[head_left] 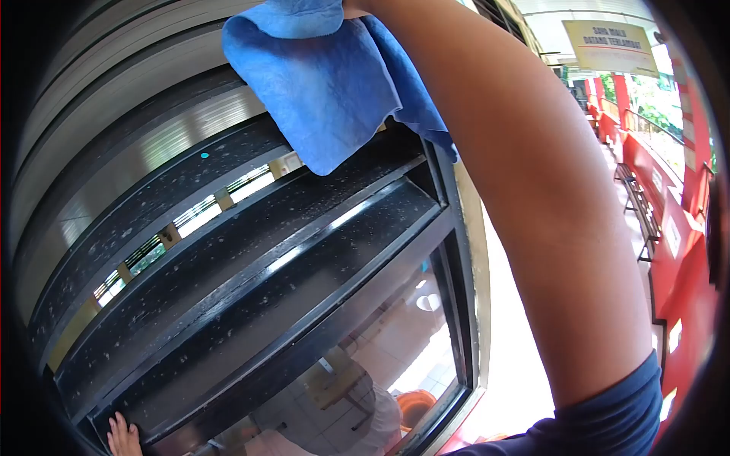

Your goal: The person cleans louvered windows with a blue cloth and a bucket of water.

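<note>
The blue cloth (327,83) hangs against the upper louvres (251,251), dusty and black. The right hand is out of frame above it, grip unseen. The left hand (122,437) rests open-fingered on the frame's bottom corner. A sign (610,45) far right is too blurred to read.

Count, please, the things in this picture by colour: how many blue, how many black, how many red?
Blue: 2, the cleaning cloth and the shirt sleeve.
Black: 1, the dusty louvred window frame.
Red: 1, the corridor railing wall.
Total: 4.
</note>
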Action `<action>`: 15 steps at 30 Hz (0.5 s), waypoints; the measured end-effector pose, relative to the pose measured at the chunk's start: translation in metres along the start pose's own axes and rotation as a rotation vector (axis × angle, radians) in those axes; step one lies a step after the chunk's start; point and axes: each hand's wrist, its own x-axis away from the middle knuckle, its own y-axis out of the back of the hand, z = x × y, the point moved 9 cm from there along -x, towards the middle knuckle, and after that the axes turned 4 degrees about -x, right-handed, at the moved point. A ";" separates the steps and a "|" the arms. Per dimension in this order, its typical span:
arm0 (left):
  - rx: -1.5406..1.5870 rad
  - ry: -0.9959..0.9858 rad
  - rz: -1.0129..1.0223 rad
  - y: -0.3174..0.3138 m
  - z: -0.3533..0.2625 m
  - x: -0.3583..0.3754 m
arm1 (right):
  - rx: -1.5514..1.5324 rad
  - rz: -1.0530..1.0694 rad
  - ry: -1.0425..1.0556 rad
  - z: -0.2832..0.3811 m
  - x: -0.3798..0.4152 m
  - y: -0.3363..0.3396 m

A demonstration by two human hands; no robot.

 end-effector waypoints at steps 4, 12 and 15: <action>-0.016 -0.003 -0.026 -0.002 0.002 0.002 | -0.075 0.091 -0.004 -0.002 -0.001 -0.014; -0.144 -0.017 0.227 -0.024 0.038 0.053 | -0.255 0.014 -0.250 -0.035 -0.025 -0.023; -0.145 -0.008 0.171 -0.025 0.032 0.048 | -0.196 -0.022 -0.236 -0.038 -0.027 -0.014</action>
